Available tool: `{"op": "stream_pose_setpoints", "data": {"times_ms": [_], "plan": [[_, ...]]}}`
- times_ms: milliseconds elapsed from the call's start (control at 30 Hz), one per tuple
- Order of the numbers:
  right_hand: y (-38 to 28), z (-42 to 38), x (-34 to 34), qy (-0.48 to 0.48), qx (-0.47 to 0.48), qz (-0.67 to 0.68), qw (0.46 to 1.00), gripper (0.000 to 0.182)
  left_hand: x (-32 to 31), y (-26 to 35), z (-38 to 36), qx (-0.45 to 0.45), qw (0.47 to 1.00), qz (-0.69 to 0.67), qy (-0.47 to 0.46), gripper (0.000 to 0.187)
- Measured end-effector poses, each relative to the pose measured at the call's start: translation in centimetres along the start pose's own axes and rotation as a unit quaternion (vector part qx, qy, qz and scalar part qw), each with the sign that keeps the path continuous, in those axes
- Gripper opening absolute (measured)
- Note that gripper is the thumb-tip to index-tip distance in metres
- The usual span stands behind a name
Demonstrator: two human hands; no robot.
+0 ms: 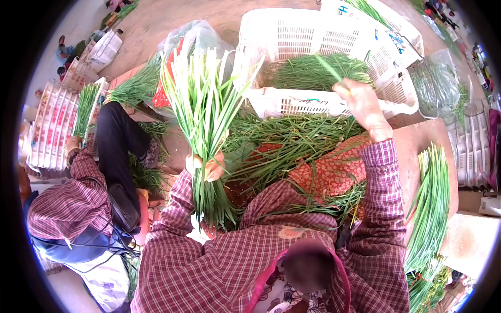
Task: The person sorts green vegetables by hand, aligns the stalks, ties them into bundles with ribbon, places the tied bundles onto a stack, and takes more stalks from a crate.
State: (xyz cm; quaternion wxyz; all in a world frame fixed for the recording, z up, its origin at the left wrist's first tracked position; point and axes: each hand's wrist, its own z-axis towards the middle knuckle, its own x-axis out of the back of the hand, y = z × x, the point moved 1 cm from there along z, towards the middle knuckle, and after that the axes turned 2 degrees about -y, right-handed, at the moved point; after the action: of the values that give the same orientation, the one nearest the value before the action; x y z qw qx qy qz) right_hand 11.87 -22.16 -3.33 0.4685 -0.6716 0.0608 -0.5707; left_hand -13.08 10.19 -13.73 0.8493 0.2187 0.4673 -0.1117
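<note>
The left hand (211, 168) is closed round a thick bunch (201, 112) of green chives, held upright by the lower stalks, the leaf tips fanning out above and the pale root ends hanging below the fist. The right hand (361, 104) is raised over the front rim of a white crate (313, 104), fingers pinched on a single stalk (329, 67) that points up and away; the crate behind it is part filled with more chives. A loose heap (292, 138) lies across the lap, and another sheaf (430, 203) rests on the bench (417, 143) to the right.

The bunch looks top-heavy (the leaves splay wide), so a slackening of the left grip could likely let outer stalks slide down and drop into the heap, undoing the sorting. The single stalk is thin and held only at its end; a sharp pull may snap or bruise it. A second person (78, 203) crouches close on the left, so a swinging bunch might brush them.
</note>
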Motion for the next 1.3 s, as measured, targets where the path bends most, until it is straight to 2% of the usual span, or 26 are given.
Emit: {"op": "stream_pose_setpoints", "data": {"times_ms": [67,167,200,267,333,367,400,433,467,500,533,567,600,700,767,800,867,900,1000,1067,1100,1133,1200,1233,1267,1300], "plan": [[0.4,-1.1,-1.4,0.030,0.116,-0.255,0.959,0.035,1.0,0.4,-1.0,0.013,0.999,-0.028,-0.026,0.094],[-7.4,-1.5,0.4,0.016,0.123,-0.054,0.991,0.040,-0.8,0.5,-0.2,0.019,0.992,0.080,0.096,0.084],[-9.1,-1.4,0.5,0.081,0.212,-0.054,0.972,0.038,-1.3,0.4,0.2,0.021,0.986,0.100,0.134,0.079],[-12.1,-0.9,-0.1,0.100,0.219,-0.095,0.966,0.032,-2.2,-0.1,1.3,0.022,0.978,0.114,0.173,0.074],[-12.9,0.1,-2.0,0.117,0.250,-0.139,0.951,0.029,-1.9,-0.5,1.1,0.022,0.978,0.087,0.190,0.071],[-12.8,0.7,-2.5,0.070,0.258,-0.129,0.955,0.029,-1.6,-0.3,1.3,0.042,0.984,0.094,0.142,0.076],[-12.4,0.9,-2.9,0.070,0.258,-0.130,0.955,0.029,-1.2,-0.1,1.4,0.061,0.989,0.101,0.094,0.082],[-12.0,1.1,-3.2,0.084,0.268,-0.142,0.949,0.026,-1.0,-0.1,1.1,0.060,0.989,0.101,0.094,0.082],[-11.6,1.3,-3.6,0.097,0.278,-0.155,0.943,0.022,-0.8,-0.2,0.6,0.056,0.986,0.106,0.112,0.070],[-10.7,1.7,-3.8,0.096,0.279,-0.154,0.943,0.022,-0.8,-0.3,0.4,0.050,0.984,0.111,0.131,0.058],[-9.5,2.0,-3.9,0.098,0.242,-0.150,0.954,0.018,-1.0,-0.3,0.2,0.048,0.984,0.111,0.131,0.058],[-8.5,2.1,-3.6,0.099,0.204,-0.146,0.963,0.015,-1.3,-0.4,0.3,0.048,0.977,0.126,0.163,0.037],[-8.3,1.9,-2.4,0.131,0.146,-0.235,0.952,0.014,-1.4,-0.3,0.3,0.047,0.969,0.142,0.195,0.019],[-4.4,2.3,-0.4,0.176,0.108,-0.243,0.948,0.017,-0.5,0.3,-0.8,0.082,0.970,0.134,0.185,0.022],[-4.5,1.2,0.2,0.237,0.246,-0.244,0.908,0.024,-0.5,0.5,-0.6,0.086,0.968,0.153,0.181,0.025],[-6.4,0.6,0.8,0.238,0.246,-0.245,0.907,0.024,-0.6,0.5,-0.3,0.079,0.970,0.159,0.169,0.023],[-10.4,-0.4,1.1,0.161,0.182,-0.034,0.969,0.027,-0.2,0.6,0.0,0.074,0.971,0.162,0.160,0.022],[-11.6,-0.8,0.7,0.162,0.181,-0.033,0.970,0.027,0.3,0.8,0.6,0.119,0.982,0.119,0.089,0.023],[-14.1,-1.0,-0.6,0.153,0.234,-0.075,0.957,0.022,-0.8,0.3,0.9,0.148,0.978,0.114,0.091,0.024],[-14.6,-0.4,-1.8,0.148,0.292,-0.125,0.937,0.018,0.6,0.2,-0.9,0.113,0.967,0.134,0.183,0.025],[-14.1,0.3,-2.7,0.193,0.346,-0.108,0.912,0.018,-1.6,0.0,1.3,0.097,0.969,0.143,0.176,0.021],[-13.3,0.8,-3.0,0.193,0.346,-0.108,0.912,0.018,-2.0,-0.1,1.5,0.096,0.969,0.143,0.177,0.021],[-13.0,1.1,-2.4,0.206,0.294,-0.227,0.905,0.018,-2.3,-0.2,1.4,0.079,0.965,0.137,0.207,0.020],[-12.4,0.7,-1.3,0.210,0.186,-0.271,0.921,0.019,-2.3,-0.3,1.3,0.071,0.966,0.129,0.211,0.020],[-11.1,1.0,-0.5,0.228,0.158,-0.257,0.926,0.020,-2.2,-0.3,1.1,0.070,0.966,0.129,0.211,0.020],[-9.9,1.3,0.3,0.258,0.197,-0.249,0.913,0.020,-2.1,-0.2,0.8,0.071,0.965,0.137,0.211,0.020]]}}
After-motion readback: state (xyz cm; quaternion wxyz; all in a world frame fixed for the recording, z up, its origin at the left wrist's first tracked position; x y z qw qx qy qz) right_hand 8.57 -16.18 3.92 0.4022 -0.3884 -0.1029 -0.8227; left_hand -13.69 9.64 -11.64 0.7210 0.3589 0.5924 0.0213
